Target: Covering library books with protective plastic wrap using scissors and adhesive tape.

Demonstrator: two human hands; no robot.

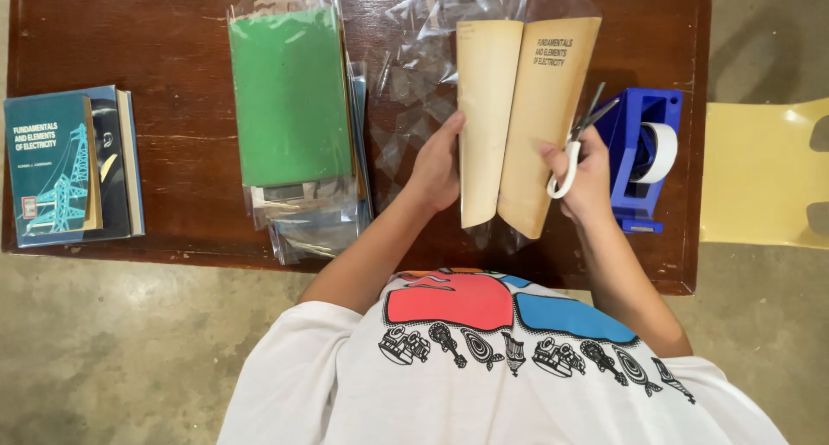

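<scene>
Tan book [518, 126] stands open, left hand [439, 164] gripping one cover, right hand [587, 177] clamping the other plus scissors [577, 143].

Views: one only, head-worn.
Position: above the person, over the near edge of the wooden table [190, 56].
Direction: straight down; the person's shirt fills the bottom of the frame.
Range: close, arm's reach to the table.
Coverage: almost the full tabletop, concrete floor [112, 359] below and left, yellow chair [760, 177] at right.
Shared field: none, single view.
</scene>
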